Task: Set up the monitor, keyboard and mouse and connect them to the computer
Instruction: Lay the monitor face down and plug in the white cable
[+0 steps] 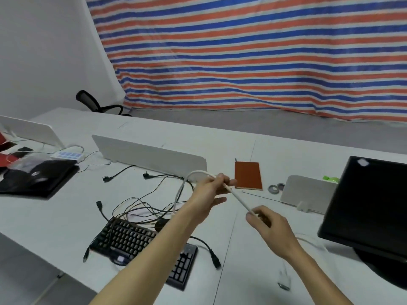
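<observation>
Showing on desk: one black keyboard (143,245), one black monitor (370,208), one mouse (161,224), one white cable (239,198), one orange notebook (248,175), one power strip (68,155), three white dividers (149,156), two hands (209,192). One office chair (99,104) standing behind.

matt white desk (242,249), glossy black monitor (370,208), smooth white cable (239,198).
</observation>
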Motion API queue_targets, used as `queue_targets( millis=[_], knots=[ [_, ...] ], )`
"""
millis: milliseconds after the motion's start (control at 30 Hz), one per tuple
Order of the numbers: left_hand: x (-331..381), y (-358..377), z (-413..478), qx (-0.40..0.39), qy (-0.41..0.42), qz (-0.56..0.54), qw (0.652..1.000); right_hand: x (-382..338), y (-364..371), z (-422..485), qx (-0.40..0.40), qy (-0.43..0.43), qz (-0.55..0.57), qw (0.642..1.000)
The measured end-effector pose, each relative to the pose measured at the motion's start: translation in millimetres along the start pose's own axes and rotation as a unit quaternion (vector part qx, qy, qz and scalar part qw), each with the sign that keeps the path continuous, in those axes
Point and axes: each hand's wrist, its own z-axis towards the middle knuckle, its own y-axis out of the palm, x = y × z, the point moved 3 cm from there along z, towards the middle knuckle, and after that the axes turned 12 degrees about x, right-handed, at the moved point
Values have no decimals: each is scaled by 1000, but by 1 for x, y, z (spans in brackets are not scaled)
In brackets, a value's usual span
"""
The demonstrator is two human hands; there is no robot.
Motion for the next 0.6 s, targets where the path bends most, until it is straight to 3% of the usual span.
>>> queue_targets(
  millis=[67,167,333,467,600],
  knots=[
    [-9,18,-3,-32,-11,-8,999,-14,-5,-4,64,-10,34,997],
    [-8,17,5,34,-79,-190,978,-10,-20,-8,154,13,32,987],
    [-43,19,27,88,-175,-320,927,60,-42,-50,139,125,15,982],
    [-83,29,34,108,-230,-282,925,111,-59,-110,88,227,-9,970],
    [-125,51,29,116,-241,-183,946,148,-76,-161,110,308,-27,945]
  ],
)
